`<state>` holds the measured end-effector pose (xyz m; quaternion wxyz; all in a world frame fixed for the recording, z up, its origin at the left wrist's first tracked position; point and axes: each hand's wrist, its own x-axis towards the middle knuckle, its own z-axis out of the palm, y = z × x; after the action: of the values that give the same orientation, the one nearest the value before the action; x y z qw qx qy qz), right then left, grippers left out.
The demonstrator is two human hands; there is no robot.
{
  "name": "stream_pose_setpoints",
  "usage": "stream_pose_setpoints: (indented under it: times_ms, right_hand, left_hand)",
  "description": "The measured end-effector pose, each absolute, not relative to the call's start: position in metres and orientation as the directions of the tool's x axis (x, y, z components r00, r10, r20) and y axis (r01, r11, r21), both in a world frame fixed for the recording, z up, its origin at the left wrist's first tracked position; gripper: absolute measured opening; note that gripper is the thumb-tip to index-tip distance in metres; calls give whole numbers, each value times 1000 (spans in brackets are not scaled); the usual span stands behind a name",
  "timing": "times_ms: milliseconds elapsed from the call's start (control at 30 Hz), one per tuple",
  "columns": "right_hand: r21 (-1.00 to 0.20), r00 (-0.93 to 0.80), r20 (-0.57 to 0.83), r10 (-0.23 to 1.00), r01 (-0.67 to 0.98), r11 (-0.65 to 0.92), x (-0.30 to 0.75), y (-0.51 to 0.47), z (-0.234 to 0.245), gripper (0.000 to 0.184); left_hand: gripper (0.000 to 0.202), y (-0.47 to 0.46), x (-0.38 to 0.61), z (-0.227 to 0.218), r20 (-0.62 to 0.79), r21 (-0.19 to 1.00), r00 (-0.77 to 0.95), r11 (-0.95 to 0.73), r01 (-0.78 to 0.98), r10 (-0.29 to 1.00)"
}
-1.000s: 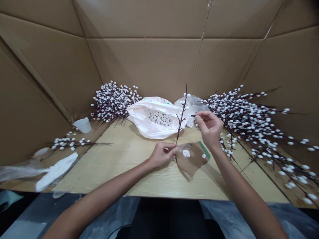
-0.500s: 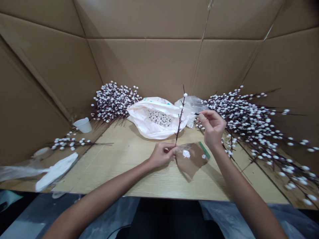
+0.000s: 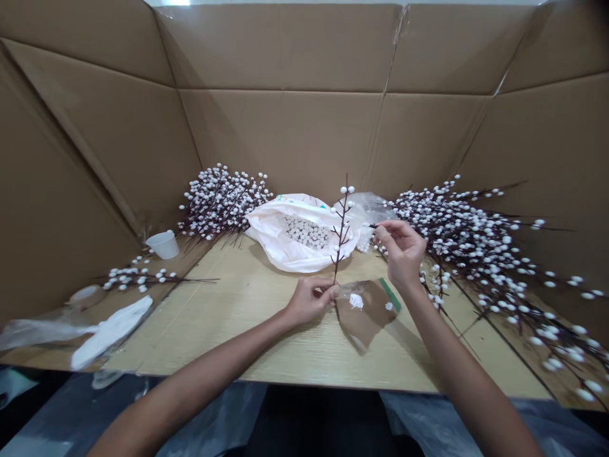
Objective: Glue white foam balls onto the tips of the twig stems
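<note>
Between its thumb and fingers, my left hand (image 3: 309, 301) pinches the lower end of a dark brown artificial berry twig (image 3: 341, 236). The twig stands upright, with several white berries along it and bare side stubs. My right hand (image 3: 403, 251) is closed in a pinch to the right of the twig, on a thin dark stick (image 3: 372, 226) whose tip points left; its exact kind is too small to tell. Below both hands lies a brown piece of card (image 3: 364, 327) with a green edge, bearing a white paste blob (image 3: 356, 301) and a smaller dab.
Behind the twig sits an open white bag (image 3: 271, 244) of loose white berries (image 3: 307, 232). Finished-looking berry bunches lie at left (image 3: 221, 203) and right (image 3: 457, 222). A plastic cup (image 3: 163, 245), tape roll (image 3: 87, 296) and white bag (image 3: 111, 333) lie left. Cardboard walls (image 3: 285, 133) enclose the table.
The twig has been turned in my left hand, so more white berries and side stubs show. My right hand stays beside it with the stick. The camera has tilted up slightly.
</note>
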<state>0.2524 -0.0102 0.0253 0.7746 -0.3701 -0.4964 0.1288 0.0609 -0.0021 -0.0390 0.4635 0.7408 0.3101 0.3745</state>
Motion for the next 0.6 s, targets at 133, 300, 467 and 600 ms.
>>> stream_pose_setpoints:
  times_ms: [133,300,467,600]
  right_hand:
    - [-707,467,669,578,160,689,251,-11,26,13]
    - [-712,477,663,577,163,683,252,-10,25,16]
    - [-722,465,664,586,194,664,252,-10,26,20]
    - [-718,460,670,583,203,665,250,-11,29,19]
  left_hand:
    - [25,-1,60,-40,278,911,540,-397,115,794]
    - [25,-2,60,-39,280,908,559,-404,110,781]
    - [26,-4,60,-37,282,902,570,-416,118,772]
    - [27,-4,60,-36,283,891,568,-432,143,773]
